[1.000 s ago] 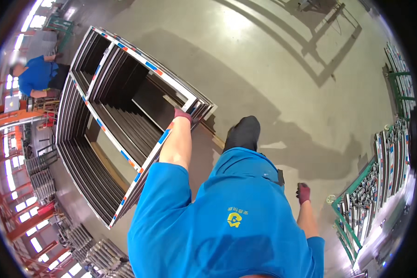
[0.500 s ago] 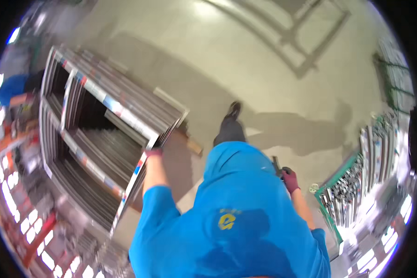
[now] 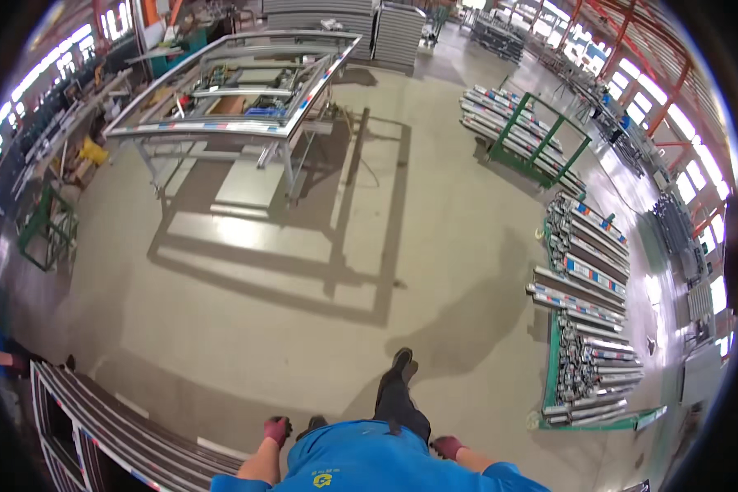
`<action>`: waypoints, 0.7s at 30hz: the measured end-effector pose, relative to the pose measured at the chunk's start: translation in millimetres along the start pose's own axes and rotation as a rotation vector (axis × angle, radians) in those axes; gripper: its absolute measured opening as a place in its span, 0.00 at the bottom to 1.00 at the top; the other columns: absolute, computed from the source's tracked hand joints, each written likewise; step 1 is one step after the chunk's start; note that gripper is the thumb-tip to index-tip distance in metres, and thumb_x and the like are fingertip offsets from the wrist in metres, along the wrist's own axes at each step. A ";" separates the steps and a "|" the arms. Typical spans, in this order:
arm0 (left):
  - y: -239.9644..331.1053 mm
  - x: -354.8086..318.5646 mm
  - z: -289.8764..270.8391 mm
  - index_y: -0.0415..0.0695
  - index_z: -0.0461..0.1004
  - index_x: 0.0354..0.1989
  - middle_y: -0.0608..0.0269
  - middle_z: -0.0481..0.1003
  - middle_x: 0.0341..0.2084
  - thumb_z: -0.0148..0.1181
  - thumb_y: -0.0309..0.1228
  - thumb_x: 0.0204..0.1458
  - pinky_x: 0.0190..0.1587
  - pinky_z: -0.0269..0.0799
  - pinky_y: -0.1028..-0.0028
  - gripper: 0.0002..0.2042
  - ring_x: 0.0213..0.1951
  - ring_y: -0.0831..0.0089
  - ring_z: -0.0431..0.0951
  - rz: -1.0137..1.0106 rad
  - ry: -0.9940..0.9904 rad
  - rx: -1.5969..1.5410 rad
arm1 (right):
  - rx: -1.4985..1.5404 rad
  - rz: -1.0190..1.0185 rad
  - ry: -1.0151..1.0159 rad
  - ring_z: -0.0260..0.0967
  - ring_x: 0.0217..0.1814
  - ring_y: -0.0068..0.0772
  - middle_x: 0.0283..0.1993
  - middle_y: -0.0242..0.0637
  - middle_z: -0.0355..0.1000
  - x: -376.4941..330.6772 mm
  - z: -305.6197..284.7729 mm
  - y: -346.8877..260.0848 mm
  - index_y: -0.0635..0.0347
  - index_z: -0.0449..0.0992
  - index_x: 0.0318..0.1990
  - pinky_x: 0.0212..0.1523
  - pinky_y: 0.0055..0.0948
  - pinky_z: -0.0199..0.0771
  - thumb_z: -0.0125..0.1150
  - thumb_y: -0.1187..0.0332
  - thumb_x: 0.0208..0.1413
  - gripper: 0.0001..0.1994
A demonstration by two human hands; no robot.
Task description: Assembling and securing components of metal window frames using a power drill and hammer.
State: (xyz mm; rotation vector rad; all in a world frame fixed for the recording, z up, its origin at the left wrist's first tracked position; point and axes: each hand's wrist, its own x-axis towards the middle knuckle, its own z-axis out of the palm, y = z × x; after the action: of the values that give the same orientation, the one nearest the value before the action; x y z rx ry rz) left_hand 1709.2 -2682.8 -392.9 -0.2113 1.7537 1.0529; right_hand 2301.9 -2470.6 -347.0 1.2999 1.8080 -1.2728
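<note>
My left hand (image 3: pixel 277 429), in a dark red glove, hangs beside my body with its fingers curled in. Nothing shows in it. It is apart from the stack of metal window frames (image 3: pixel 139 435) at the lower left. My right hand (image 3: pixel 447 447), gloved the same, hangs low on the other side with its fingers closed. Whatever dark thing it may hold is too small to make out. One dark shoe (image 3: pixel 403 357) is stepping forward on the floor.
A large metal frame (image 3: pixel 205 128) lies on a stand ahead left. Along the right stand green racks (image 3: pixel 551 361) of bundled metal profiles (image 3: pixel 586 279) and a green cart (image 3: pixel 533 143). A co-worker's arm (image 3: pixel 4 358) shows at the far left. Pale floor (image 3: pixel 303 353) lies between.
My left hand has let go of the stacked frames. My view has turned and lifted, so the stack now sits at the lower left. The dark tool by my right hand no longer shows clearly.
</note>
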 end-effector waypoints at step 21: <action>470.8 232.6 457.7 0.42 0.85 0.43 0.51 0.84 0.36 0.62 0.52 0.56 0.44 0.80 0.59 0.23 0.34 0.58 0.85 0.092 -0.210 0.907 | 0.901 -0.041 0.495 0.76 0.31 0.29 0.37 0.36 0.78 300.0 -727.9 -108.9 0.60 0.80 0.48 0.32 0.32 0.78 0.64 0.59 0.62 0.15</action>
State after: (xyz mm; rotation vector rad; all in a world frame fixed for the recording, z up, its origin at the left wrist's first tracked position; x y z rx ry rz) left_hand 1640.5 -1990.2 -365.2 0.5290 1.8796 0.2452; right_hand 2147.8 -1693.8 -280.4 2.2155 1.5803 -2.0458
